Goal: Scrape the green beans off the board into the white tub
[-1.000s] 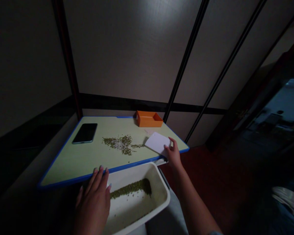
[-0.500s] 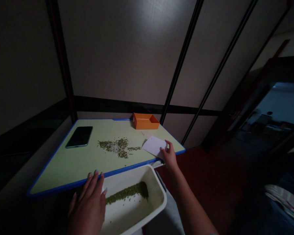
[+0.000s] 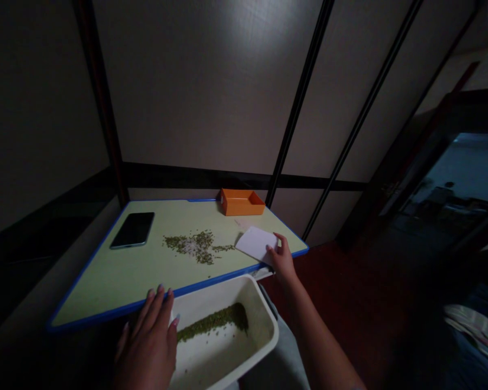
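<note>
My right hand pinches a thin white scraper with a curved edge, held low over the right side of the table. Just left of the scraper, small green grains lie scattered with a patch of whitish bits among them, and a thin trail reaches toward it. A white plastic tub stands below the table's front edge, with more green bits heaped along its far inner wall. My left hand lies over the tub's left end, long fingers outside and thumb inside; its grip is partly hidden.
The pale green table has a blue rim. On its left lies a dark phone, and an orange open box stands at the back right. Panelled doors rise behind. Striped cloth shows at the far right.
The camera view has shifted slightly, so everything sits a little further left. The scraper and both hands keep nearly the same places relative to table and tub.
</note>
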`<action>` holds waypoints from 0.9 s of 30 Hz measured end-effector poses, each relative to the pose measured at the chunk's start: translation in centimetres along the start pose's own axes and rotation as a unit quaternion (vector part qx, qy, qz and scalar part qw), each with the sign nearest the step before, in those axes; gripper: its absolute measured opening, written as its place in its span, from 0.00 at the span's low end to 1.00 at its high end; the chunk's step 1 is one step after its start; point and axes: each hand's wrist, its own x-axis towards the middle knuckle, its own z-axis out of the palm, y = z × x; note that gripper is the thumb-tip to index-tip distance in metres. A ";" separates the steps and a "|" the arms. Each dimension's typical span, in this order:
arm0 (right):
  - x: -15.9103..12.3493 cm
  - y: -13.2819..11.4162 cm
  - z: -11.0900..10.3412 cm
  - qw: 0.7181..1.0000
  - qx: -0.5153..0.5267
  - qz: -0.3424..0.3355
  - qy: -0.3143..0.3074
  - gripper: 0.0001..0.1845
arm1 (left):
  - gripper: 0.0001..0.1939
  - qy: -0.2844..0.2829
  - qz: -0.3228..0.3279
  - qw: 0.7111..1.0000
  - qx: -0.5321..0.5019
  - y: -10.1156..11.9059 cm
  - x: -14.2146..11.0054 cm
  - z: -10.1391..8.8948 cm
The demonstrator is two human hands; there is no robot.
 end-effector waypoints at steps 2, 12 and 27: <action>0.0 -0.1 0.2 1.000 -0.010 0.011 0.016 0.34 | 0.29 0.001 0.000 1.000 -0.003 -0.2 0.0 0.1; -0.3 -0.6 -0.1 1.000 -0.006 -0.004 -0.029 0.32 | 0.29 0.001 -0.003 1.000 -0.007 -0.6 0.0 0.6; -0.7 -1.1 0.8 1.000 -0.026 -0.011 -0.010 0.30 | 0.28 -0.002 0.012 1.000 -0.012 -0.8 0.2 0.6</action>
